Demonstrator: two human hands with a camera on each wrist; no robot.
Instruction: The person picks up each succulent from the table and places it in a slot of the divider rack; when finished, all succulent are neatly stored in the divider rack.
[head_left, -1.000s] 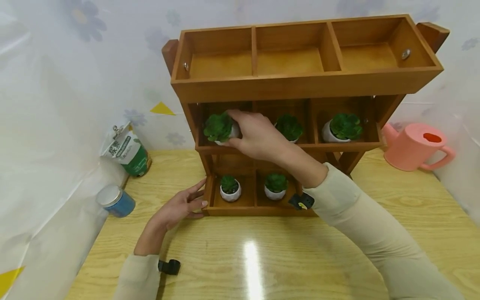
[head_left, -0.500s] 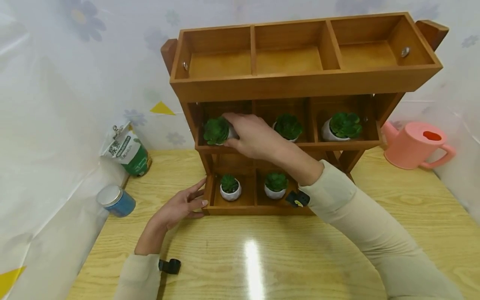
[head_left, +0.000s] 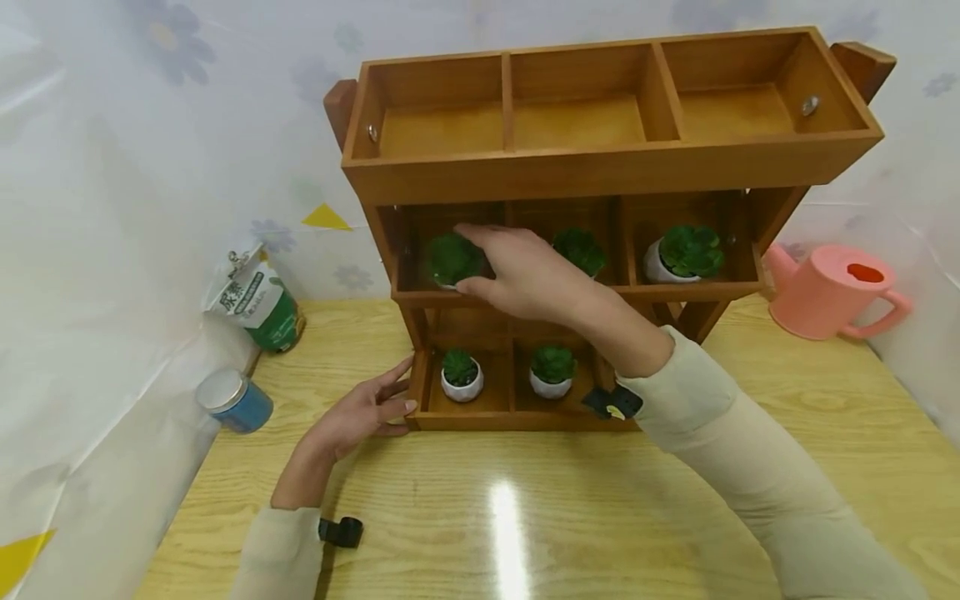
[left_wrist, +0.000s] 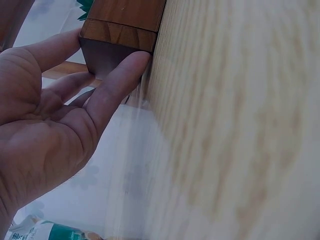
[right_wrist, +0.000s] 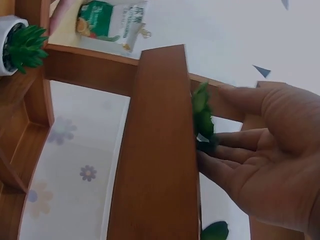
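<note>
A wooden three-tier plant shelf (head_left: 615, 171) stands against the back wall. My right hand (head_left: 528, 271) reaches into the left compartment of its middle tier and holds a small potted succulent (head_left: 452, 260), thumb in front and fingers behind. In the right wrist view, a wooden board hides the pot; green leaves (right_wrist: 201, 112) show beside the fingers (right_wrist: 240, 145). My left hand (head_left: 360, 417) touches the lower left corner of the shelf with extended fingers; the left wrist view shows fingertips against the wooden end (left_wrist: 117, 37).
Other succulents stand in the middle tier (head_left: 682, 252) and bottom tier (head_left: 552, 372). A pink watering can (head_left: 832, 296) is at the right. A green-white pouch (head_left: 262, 304) and a blue jar (head_left: 234, 402) stand at the left. The shelf stands on a wood-grain table (head_left: 420, 508).
The succulent at my right hand has shifted slightly right and looks more upright in its compartment. My right hand and forearm have moved a little right. The left hand stays in place.
</note>
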